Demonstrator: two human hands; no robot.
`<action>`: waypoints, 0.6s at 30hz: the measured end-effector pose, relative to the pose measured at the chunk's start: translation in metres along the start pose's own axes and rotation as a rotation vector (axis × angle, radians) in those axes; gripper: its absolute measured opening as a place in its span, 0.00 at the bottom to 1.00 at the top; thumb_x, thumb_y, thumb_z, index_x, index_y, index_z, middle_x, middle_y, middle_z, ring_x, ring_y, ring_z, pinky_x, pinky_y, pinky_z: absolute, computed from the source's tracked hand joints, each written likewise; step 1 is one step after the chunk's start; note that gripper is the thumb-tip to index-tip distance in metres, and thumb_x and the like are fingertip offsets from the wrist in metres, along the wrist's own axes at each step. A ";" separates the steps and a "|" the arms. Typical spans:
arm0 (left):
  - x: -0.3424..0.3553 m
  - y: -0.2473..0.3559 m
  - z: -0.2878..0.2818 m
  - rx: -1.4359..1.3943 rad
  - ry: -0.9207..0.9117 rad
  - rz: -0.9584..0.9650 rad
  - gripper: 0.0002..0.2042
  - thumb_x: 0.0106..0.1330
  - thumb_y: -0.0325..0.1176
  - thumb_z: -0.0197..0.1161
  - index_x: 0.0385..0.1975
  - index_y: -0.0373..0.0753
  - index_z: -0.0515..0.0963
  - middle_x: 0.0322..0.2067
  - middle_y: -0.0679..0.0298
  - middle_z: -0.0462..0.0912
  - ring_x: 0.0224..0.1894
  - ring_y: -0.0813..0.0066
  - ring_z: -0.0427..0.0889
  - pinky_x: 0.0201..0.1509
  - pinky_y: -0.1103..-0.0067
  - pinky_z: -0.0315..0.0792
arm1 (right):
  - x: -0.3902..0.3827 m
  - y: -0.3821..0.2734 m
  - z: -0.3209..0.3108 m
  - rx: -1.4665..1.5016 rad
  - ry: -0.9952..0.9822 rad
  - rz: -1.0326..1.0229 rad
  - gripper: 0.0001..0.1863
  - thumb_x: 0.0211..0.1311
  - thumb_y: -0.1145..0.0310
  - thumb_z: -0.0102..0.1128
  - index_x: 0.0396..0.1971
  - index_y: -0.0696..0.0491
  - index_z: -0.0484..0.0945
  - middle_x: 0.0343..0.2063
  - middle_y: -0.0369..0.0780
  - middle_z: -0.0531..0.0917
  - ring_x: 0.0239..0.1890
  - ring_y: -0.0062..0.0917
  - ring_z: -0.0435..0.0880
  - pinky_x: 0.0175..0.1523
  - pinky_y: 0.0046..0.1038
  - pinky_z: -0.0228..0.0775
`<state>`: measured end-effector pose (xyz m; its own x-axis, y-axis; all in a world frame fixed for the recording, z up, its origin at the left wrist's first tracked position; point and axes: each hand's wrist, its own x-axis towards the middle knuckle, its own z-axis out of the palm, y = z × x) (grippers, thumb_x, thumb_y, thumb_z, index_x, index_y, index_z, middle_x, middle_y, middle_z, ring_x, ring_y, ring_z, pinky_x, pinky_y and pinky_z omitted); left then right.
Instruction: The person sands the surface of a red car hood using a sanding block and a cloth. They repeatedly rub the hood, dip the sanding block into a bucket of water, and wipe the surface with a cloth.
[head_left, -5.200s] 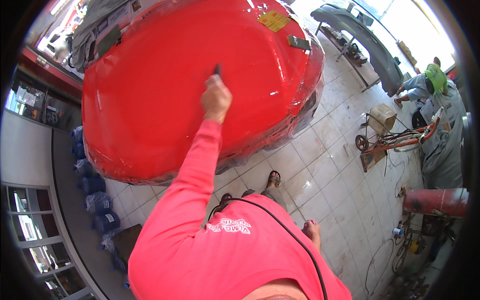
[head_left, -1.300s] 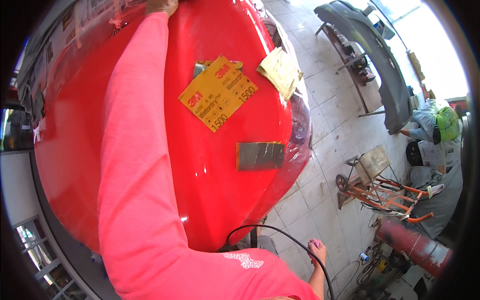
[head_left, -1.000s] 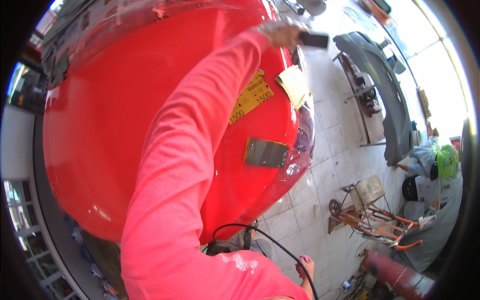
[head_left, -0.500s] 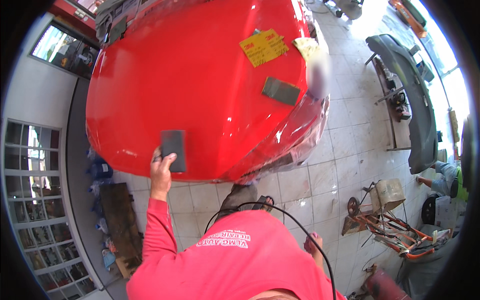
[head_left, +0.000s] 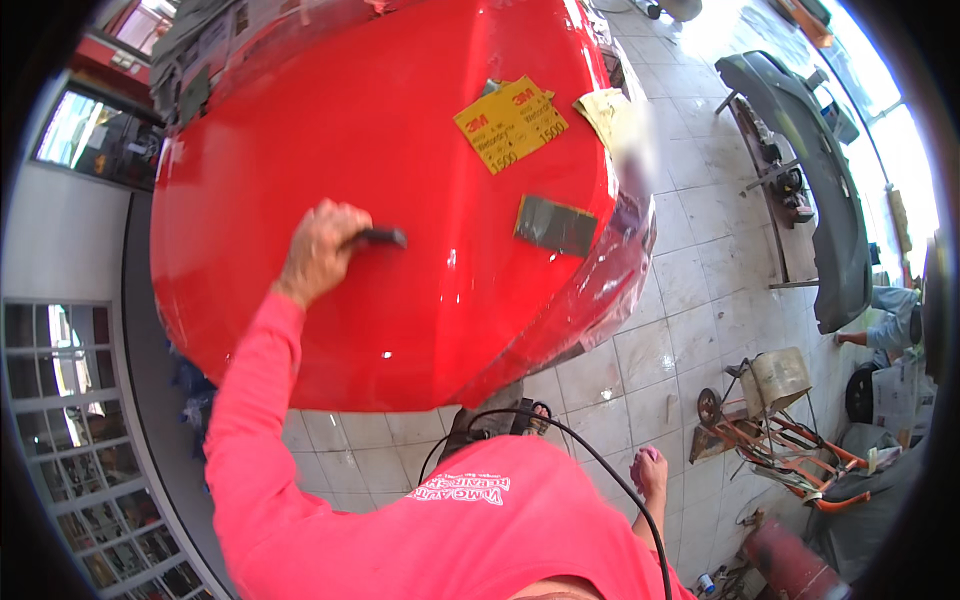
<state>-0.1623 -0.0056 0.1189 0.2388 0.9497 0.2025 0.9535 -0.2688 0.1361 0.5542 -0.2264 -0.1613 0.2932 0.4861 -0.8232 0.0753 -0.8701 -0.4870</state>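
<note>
My left hand (head_left: 325,248) reaches over a glossy red car hood (head_left: 290,340). Its fingers are closed round a flat dark sanding block (head_left: 378,237), which shows nearly edge-on over the middle of the panel. Whether the block touches the paint I cannot tell. To its right lies a grey rectangular pad (head_left: 555,226) with a yellowish edge. Farther back are yellow sandpaper sheets (head_left: 510,125) with dark print. Low at my right side, my right hand (head_left: 650,470) is closed, with something pinkish-purple at its fingers that is too small to name.
Clear plastic film (head_left: 620,270) wraps the hood's right side, with pale paper (head_left: 603,112) above it. A black cable (head_left: 600,445) crosses my front. To the right stand a dark bumper (head_left: 830,190) on a stand and an orange-framed cart (head_left: 790,440). Another person's arm (head_left: 880,325) shows at far right.
My left hand has moved forward over the hood from its near edge, and the sanding block has turned from flat-on to nearly edge-on. My right hand has shifted slightly right and up.
</note>
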 end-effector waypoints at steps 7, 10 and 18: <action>0.279 -0.221 0.057 0.159 0.297 0.104 0.14 0.69 0.34 0.69 0.51 0.40 0.82 0.51 0.57 0.87 0.59 0.51 0.82 0.64 0.61 0.75 | -0.072 -0.041 0.039 -0.264 0.108 0.249 0.14 0.64 0.67 0.62 0.48 0.55 0.83 0.22 0.37 0.82 0.15 0.21 0.78 0.17 0.28 0.65; 0.394 -0.253 0.072 0.186 0.172 -0.025 0.18 0.69 0.37 0.66 0.58 0.46 0.82 0.56 0.59 0.85 0.61 0.55 0.81 0.66 0.62 0.76 | -0.072 0.015 0.034 -0.121 0.116 0.211 0.15 0.63 0.65 0.64 0.46 0.56 0.85 0.23 0.38 0.84 0.18 0.24 0.81 0.20 0.29 0.70; 0.558 -0.122 0.164 -0.001 0.619 0.148 0.13 0.68 0.32 0.60 0.48 0.48 0.87 0.58 0.63 0.86 0.61 0.58 0.81 0.72 0.61 0.68 | -0.150 -0.028 0.066 -0.220 0.188 0.264 0.17 0.63 0.62 0.63 0.50 0.53 0.81 0.22 0.37 0.84 0.16 0.22 0.79 0.12 0.29 0.61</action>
<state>-0.1154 0.5833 0.0562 0.2174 0.6337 0.7424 0.9182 -0.3907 0.0646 0.4448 -0.2697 -0.0436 0.4979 0.2374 -0.8341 0.1701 -0.9698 -0.1745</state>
